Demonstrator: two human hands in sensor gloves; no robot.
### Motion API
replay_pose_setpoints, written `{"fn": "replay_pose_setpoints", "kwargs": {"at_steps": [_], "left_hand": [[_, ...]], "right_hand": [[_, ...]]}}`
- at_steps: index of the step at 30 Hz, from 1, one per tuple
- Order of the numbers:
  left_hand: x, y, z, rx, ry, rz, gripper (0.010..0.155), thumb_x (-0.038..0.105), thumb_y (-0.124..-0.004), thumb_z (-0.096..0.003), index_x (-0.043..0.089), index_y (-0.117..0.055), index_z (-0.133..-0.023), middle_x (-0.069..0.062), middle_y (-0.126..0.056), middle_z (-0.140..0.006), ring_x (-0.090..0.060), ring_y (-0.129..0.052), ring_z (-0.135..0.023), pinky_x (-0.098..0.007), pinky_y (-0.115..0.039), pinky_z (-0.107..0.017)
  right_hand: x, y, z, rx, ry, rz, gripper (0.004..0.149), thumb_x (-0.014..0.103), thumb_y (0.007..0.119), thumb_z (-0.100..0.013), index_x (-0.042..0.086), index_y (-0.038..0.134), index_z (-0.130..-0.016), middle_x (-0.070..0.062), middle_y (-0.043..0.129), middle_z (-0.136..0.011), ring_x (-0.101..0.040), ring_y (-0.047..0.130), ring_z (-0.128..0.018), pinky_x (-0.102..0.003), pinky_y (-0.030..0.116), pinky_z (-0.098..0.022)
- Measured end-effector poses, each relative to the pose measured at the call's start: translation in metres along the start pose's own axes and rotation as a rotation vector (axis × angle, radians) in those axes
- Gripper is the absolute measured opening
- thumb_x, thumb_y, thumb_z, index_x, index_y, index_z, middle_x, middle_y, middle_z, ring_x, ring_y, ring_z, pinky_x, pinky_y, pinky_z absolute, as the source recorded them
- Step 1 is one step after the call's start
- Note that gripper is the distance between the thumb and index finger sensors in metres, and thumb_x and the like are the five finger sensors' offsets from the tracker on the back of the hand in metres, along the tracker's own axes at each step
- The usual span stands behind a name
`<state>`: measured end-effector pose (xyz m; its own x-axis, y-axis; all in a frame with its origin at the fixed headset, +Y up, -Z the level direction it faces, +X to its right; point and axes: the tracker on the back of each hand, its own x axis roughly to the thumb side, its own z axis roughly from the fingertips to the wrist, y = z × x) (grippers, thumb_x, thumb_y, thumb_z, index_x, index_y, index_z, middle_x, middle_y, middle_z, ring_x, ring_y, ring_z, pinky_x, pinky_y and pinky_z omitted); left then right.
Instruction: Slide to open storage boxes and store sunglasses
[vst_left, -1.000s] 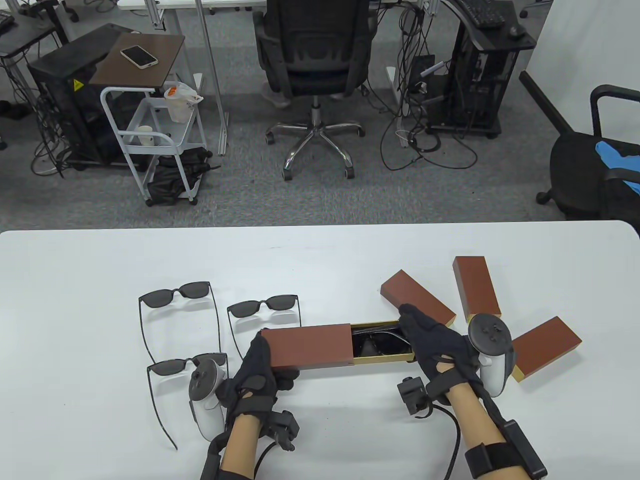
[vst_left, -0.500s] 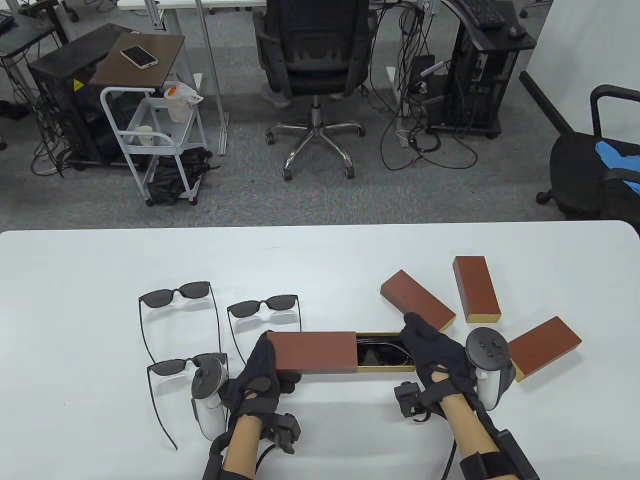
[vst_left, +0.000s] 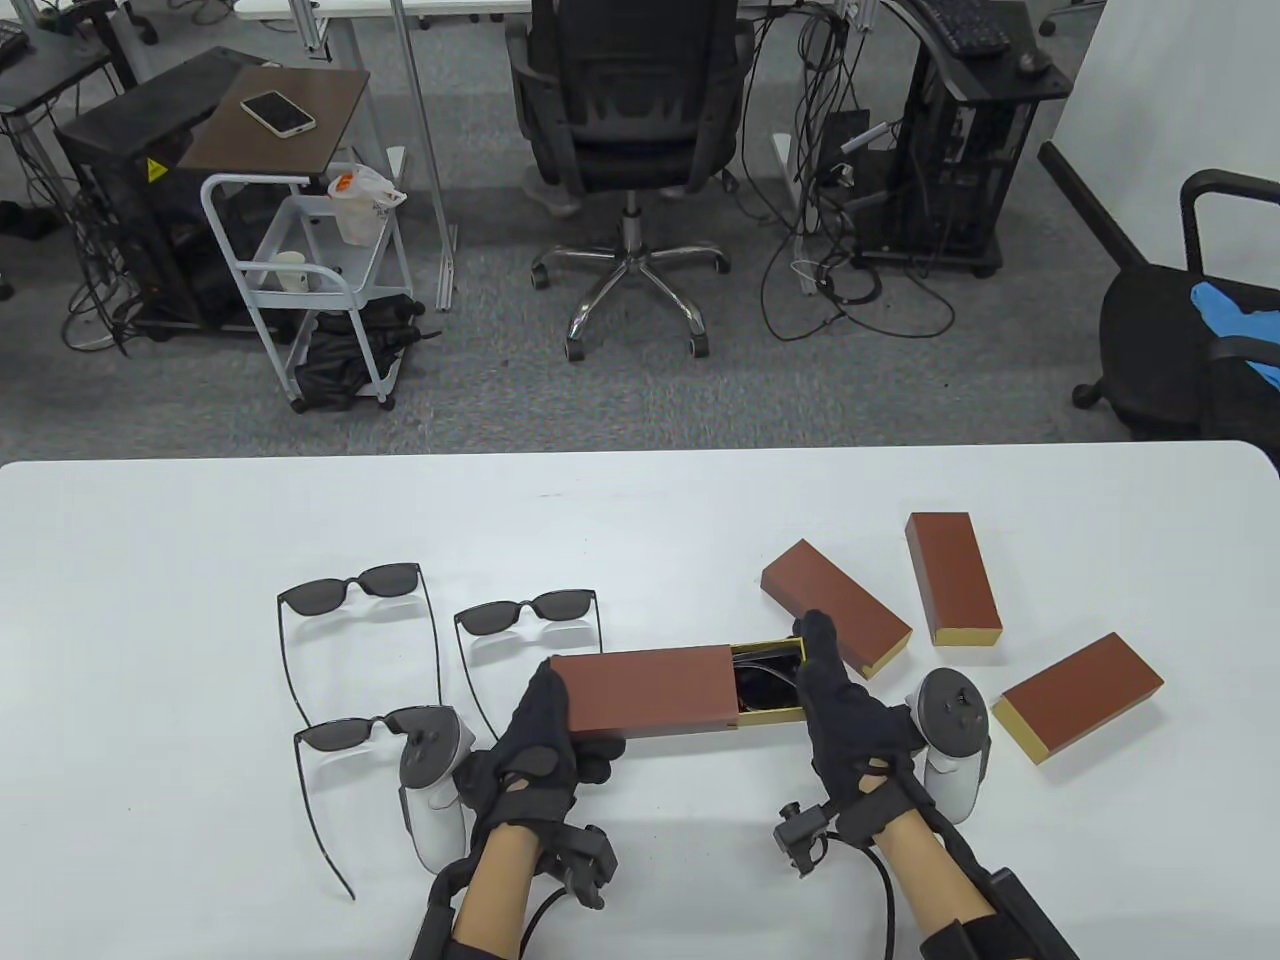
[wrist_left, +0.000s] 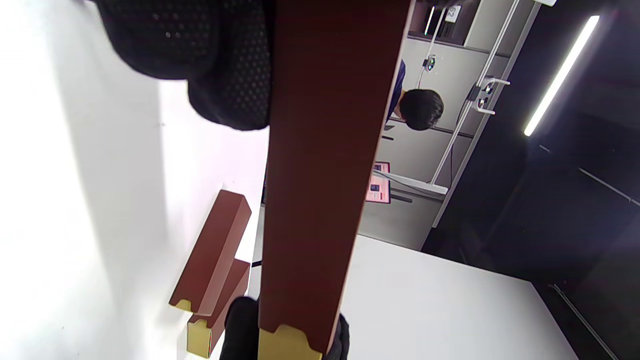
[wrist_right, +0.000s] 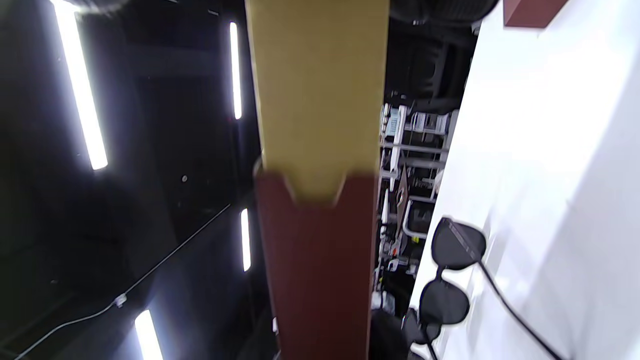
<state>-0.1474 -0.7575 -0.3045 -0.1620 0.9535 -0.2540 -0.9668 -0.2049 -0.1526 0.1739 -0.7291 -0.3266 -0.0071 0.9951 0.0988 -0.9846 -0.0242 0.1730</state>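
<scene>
A brown storage box sleeve lies across the table's near middle. Its gold inner tray sticks out a short way on the right, with dark sunglasses inside it. My left hand grips the sleeve's left end. My right hand holds the tray's right end, one finger along its far corner. The left wrist view shows the sleeve under my gloved fingers. The right wrist view shows the tray entering the sleeve.
Three pairs of sunglasses lie to the left, unfolded: far left, middle and near, the last beside my left hand's tracker. Three shut brown boxes fan out on the right. Office chairs stand beyond the table.
The gold tray has slid further into the sleeve, so less of it shows. My right hand has moved left with it, and my left hand with the sleeve has shifted slightly right.
</scene>
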Motion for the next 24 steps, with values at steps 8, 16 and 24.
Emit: {"fn": "replay_pose_setpoints", "kwargs": {"at_steps": [8, 16, 24], "left_hand": [[0.000, -0.013, 0.001, -0.043, 0.031, -0.023, 0.076, 0.059, -0.045, -0.0532, 0.017, -0.025, -0.114, -0.011, -0.077, -0.095, -0.027, -0.092, -0.070, -0.047, -0.079, -0.050], [-0.002, -0.020, 0.000, -0.076, 0.043, -0.034, 0.077, 0.060, -0.045, -0.0532, 0.017, -0.022, -0.113, -0.012, -0.075, -0.096, -0.029, -0.091, -0.073, -0.048, -0.078, -0.052], [0.003, -0.008, 0.000, -0.015, 0.008, -0.091, 0.076, 0.063, -0.051, -0.0540, 0.021, -0.031, -0.115, -0.009, -0.080, -0.091, -0.026, -0.092, -0.066, -0.047, -0.078, -0.050]], "right_hand": [[-0.005, 0.016, 0.000, 0.124, 0.011, -0.012, 0.088, 0.075, 0.053, -0.035, 0.026, 0.017, -0.098, -0.007, 0.012, -0.107, -0.034, 0.023, -0.098, -0.049, 0.039, -0.072], [-0.006, 0.023, 0.000, 0.173, 0.012, 0.017, 0.088, 0.076, 0.051, -0.035, 0.028, 0.012, -0.097, -0.006, 0.006, -0.106, -0.034, 0.016, -0.098, -0.051, 0.034, -0.072], [0.009, 0.016, -0.001, 0.125, -0.103, 0.131, 0.081, 0.061, 0.081, -0.033, 0.033, 0.043, -0.099, -0.012, 0.031, -0.109, -0.042, 0.040, -0.098, -0.055, 0.050, -0.070]]}}
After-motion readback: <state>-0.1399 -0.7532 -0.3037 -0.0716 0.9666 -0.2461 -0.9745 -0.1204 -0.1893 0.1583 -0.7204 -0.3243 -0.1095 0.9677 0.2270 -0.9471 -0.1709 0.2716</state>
